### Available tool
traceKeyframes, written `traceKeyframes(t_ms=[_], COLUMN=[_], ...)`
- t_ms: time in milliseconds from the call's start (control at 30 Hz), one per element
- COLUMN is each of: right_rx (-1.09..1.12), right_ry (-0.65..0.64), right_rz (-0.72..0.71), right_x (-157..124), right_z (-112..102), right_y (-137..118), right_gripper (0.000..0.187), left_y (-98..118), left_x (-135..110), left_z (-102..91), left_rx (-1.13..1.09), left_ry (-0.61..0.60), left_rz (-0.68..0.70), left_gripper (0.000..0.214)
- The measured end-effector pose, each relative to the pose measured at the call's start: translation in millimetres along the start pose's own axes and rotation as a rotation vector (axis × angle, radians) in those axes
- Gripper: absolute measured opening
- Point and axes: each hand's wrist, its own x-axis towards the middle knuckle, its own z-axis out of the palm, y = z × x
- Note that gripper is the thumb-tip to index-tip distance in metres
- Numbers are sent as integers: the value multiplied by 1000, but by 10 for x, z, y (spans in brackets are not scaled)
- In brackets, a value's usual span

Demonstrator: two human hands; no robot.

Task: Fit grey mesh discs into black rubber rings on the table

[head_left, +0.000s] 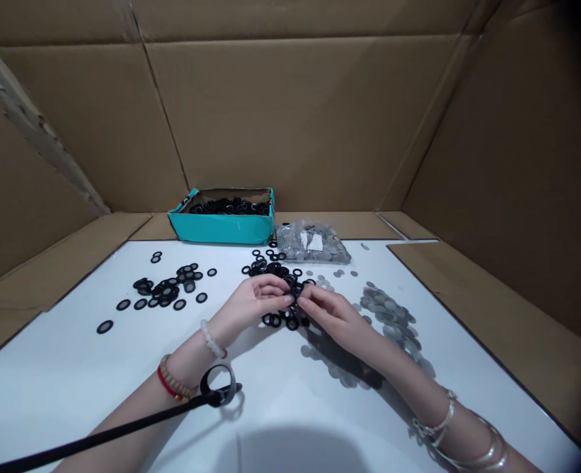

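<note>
My left hand [257, 301] and my right hand [330, 314] meet at the middle of the white table, fingertips pinched together on a small black ring [294, 293]. Just beyond and under the fingers lies a pile of loose black rings [271, 266]. To the right of my right hand is a spread of small grey mesh discs [392, 315]. More grey discs lie under my right forearm. Beaded bracelets sit on my left wrist and metal bangles on my right.
A teal box [224, 225] filled with black rings stands at the back, beside a clear bag of grey discs [311, 243]. A group of rings with grey centres [165, 290] lies at the left. A black strap [123, 430] crosses my left forearm. Cardboard walls surround the white table [73, 368].
</note>
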Motion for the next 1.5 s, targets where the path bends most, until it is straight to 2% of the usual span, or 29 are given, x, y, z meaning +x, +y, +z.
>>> traceKeyframes(t_ms=[67,133,233,300,367,400,433,500,533,600,767,900,967,1100,1233,1367,1500], right_rx=[-37,-126,-340,-457,-513,-522,-523,-514,-508,-497,-395,-331,-281,42,325,365,353], right_ry=[-9,-16,-48,-60,-86,-101,-112,-123,-121,-105,-43,84,132,136,137,187,145], right_rz=[19,59,141,161,166,159,147,114,101,98,153,51,75,145,164,154,182], right_x=[4,-7,-47,-73,-84,-83,-78,-60,-49,-29,14,47,60,78,91,87,82], right_z=[-76,-182,-328,-370,-358,-338,-315,-271,-254,-238,-257,-288,-290,-217,-69,9,-1], right_y=[-33,-63,-54,-3,60,87,107,127,130,129,152,151,124,55,29,43,38], right_gripper=[29,31,25,24,27,27,25,19,17,13,15,14,13,17,24,31,30], left_y=[15,10,-38,-81,-119,-136,-153,-187,-205,-242,-273,-262,-268,-264,-205,-150,-111], left_x=[53,99,123,119,118,122,128,143,148,151,141,157,176,192,143,75,27], left_z=[-217,-512,-943,-1106,-1126,-1088,-1028,-870,-789,-652,-542,-563,-549,-416,-191,-28,32], left_rx=[203,521,1142,1241,1345,1397,1430,1413,1388,1357,1245,1016,866,513,202,94,73], left_ry=[87,292,634,747,821,803,736,478,350,234,248,251,248,192,55,13,8], left_rz=[76,127,44,18,62,122,193,297,298,275,301,330,302,221,104,70,68], left_gripper=[22,15,18,25,32,34,35,30,27,25,24,24,23,25,26,25,24])
